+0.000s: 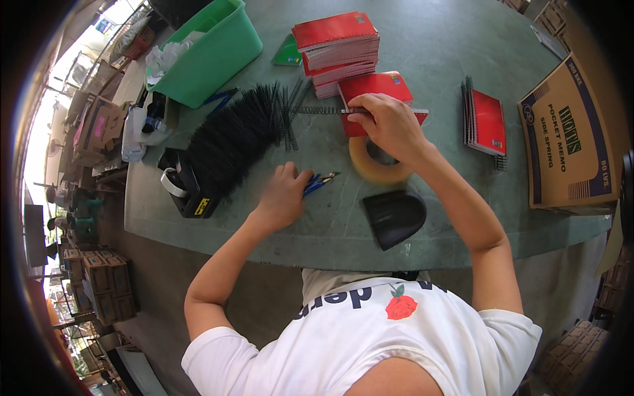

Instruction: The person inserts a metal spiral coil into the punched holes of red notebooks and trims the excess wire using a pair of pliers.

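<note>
My right hand (388, 125) is closed in a pinch on a black spiral binding coil (320, 110) over a red-covered notebook (371, 84). The coil sticks out leftward toward a large heap of black spiral coils (238, 135). My left hand (282, 196) is smeared by motion, low over the table. Right beside its thumb are blue-handled pliers (319, 184); whether the fingers grip them cannot be made out. Under and in front of the right wrist lies a roll of tan tape (370, 170). A black, rounded object (395, 216) is nearer me.
Behind the notebook rises a stack of red notebooks (338, 56), beside a green one (288, 51). A green bin (211, 59) and black tape dispenser (188, 188) stand left. Coil-bound red notebooks (487, 122) and a cardboard box (571, 142) occupy the right side of the green table (449, 224).
</note>
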Available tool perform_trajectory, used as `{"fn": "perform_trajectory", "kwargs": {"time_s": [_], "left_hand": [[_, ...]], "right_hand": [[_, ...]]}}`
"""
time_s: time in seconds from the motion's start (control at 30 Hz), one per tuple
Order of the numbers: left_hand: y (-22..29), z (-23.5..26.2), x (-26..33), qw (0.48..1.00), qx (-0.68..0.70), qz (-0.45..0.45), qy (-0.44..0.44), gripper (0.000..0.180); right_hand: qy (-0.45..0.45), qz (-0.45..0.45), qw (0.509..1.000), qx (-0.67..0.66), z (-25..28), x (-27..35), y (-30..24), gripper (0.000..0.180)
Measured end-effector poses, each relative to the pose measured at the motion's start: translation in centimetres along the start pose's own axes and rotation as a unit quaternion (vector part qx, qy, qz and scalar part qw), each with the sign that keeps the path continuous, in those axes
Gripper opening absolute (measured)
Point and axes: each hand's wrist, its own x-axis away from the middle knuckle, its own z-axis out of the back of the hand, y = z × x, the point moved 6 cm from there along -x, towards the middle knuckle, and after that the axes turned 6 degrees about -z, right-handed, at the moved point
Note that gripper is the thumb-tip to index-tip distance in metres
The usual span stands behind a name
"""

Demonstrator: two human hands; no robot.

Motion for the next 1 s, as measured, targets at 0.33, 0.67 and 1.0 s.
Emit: {"fn": "perform_trajectory", "kwargs": {"time_s": [0.33,0.67,1.0], "left_hand": [[3.6,8.3,-4.0,0.983,0.092,0.041,0.151,0.037],[3.6,7.7,-3.7,0.997,-0.036,0.025,0.069,0.035],[6.6,4.1,-3.1,0.946,-0.131,-0.057,0.290,0.034]], "right_hand": [[0.062,0.027,0.998,-0.016,-0.2,0.4,0.1,0.010],[0.042,-0.012,0.996,0.074,0.4,0.8,0.2,0.025],[-0.029,-0.010,0.999,0.030,-0.1,0.2,0.5,0.022]]}}
